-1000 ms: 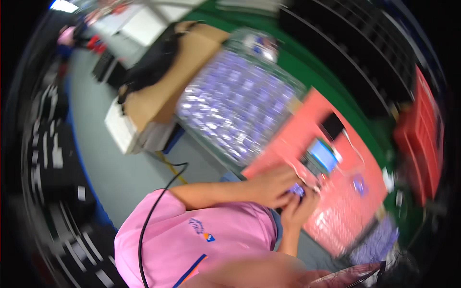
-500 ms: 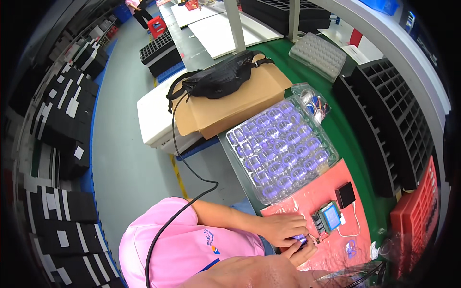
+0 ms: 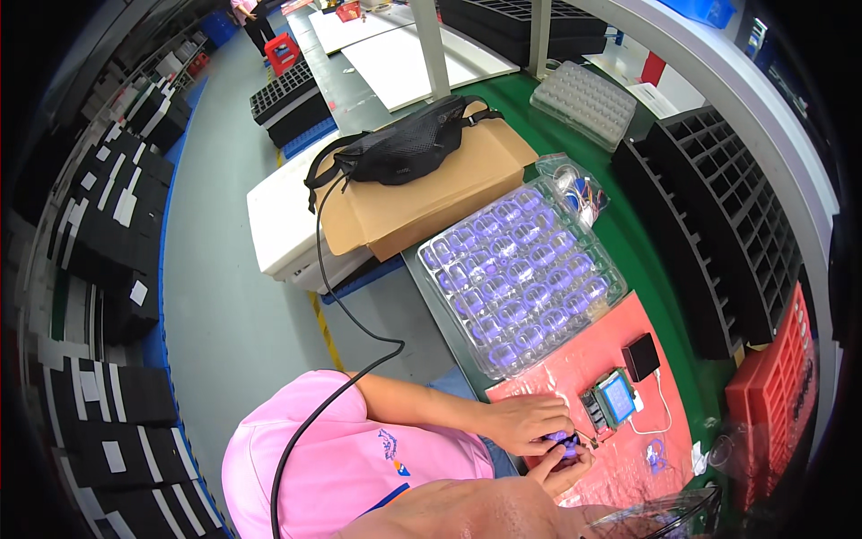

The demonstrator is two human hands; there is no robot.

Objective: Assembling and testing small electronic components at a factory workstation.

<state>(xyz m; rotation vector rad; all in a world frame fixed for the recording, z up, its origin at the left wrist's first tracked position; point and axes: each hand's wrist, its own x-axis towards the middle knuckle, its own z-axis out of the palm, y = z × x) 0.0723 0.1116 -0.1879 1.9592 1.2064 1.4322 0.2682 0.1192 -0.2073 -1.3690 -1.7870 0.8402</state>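
Observation:
My left hand (image 3: 528, 424) and my right hand (image 3: 566, 471) meet over a pink mat (image 3: 530, 386). Between their closed fingers is a small purple-and-dark piece (image 3: 562, 440), partly hidden, so its exact kind does not show. Just beside the hands lies a green circuit board with a lit blue screen (image 3: 618, 399). A thin white cable (image 3: 666, 415) joins it to a black box (image 3: 641, 357). Two loose purple rings (image 3: 656, 456) rest on the mat. Beyond the mat, a clear plastic tray (image 3: 493, 366) carries many purple pieces in rows.
Behind the tray, a black waist bag (image 3: 409, 148) lies on an open cardboard box (image 3: 359, 225); its black cable (image 3: 364, 332) runs toward me. A bag of wires (image 3: 575, 189) sits by the tray. Black divided trays (image 3: 718, 234) and a red crate (image 3: 768, 395) stand to the right.
The purple piece shows more between my fingers and seems slightly turned. Both hands stay nearly in place, while the whole view has shifted a little.

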